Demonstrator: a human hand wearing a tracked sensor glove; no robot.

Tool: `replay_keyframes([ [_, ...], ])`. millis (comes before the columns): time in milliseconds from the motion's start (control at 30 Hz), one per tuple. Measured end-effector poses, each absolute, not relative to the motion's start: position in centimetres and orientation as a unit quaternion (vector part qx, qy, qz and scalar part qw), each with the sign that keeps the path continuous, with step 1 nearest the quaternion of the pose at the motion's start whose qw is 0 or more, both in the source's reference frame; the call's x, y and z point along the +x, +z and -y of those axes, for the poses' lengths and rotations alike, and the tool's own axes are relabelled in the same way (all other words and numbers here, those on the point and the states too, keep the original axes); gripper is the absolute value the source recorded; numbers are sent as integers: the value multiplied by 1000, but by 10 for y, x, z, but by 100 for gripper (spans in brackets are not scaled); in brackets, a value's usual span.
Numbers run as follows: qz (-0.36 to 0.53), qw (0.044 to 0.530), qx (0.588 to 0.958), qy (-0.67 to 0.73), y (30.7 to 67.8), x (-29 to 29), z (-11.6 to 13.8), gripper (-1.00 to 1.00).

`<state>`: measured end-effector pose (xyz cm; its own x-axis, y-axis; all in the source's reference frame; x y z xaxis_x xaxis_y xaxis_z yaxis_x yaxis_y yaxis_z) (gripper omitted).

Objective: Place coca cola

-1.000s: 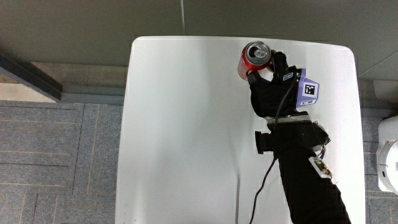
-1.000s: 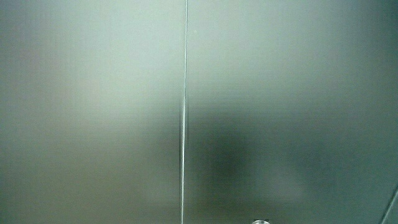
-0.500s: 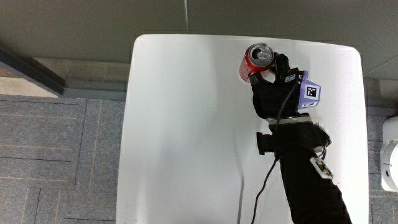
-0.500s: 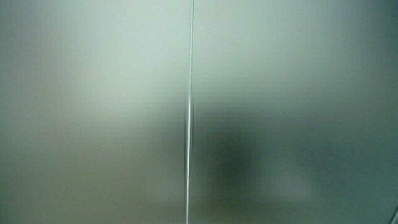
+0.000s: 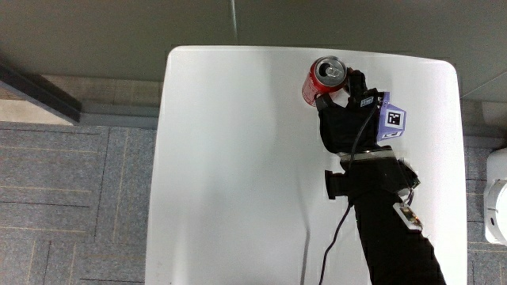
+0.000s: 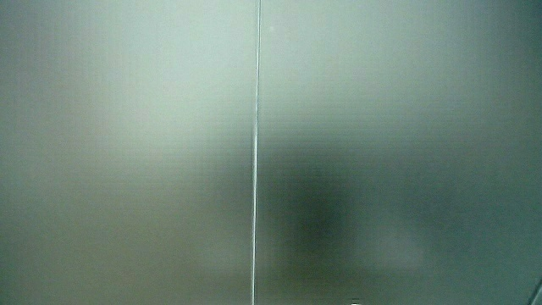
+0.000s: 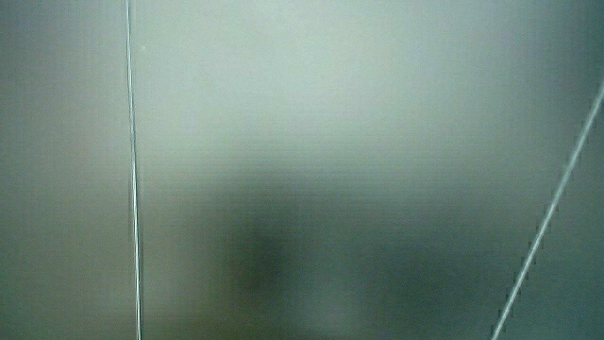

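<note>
Currently the Coca-Cola can (image 5: 325, 77) stands upright on the white counter (image 5: 238, 158) at its edge, opening up; hands (image 5: 348, 119) fingers wrapped round it. Both side views show only pale wall.

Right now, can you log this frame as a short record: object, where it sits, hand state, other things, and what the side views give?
object: red Coca-Cola can, upright, top showing
location: on the white table, near the table's edge farthest from the person
hand: gloved hand beside the can, fingers wrapped around it
marker: patterned cube on the hand's back
other: black cable trailing along the forearm
side views: both show only a pale wall
</note>
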<state>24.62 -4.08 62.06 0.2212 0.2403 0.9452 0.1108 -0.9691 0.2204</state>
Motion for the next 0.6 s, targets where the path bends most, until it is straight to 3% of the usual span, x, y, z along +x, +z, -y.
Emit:
replay_keyframes([
  [367,-117,69,776,616,627,247,38,-100],
  [600,-118,89,789,597,627,246,37,-100],
])
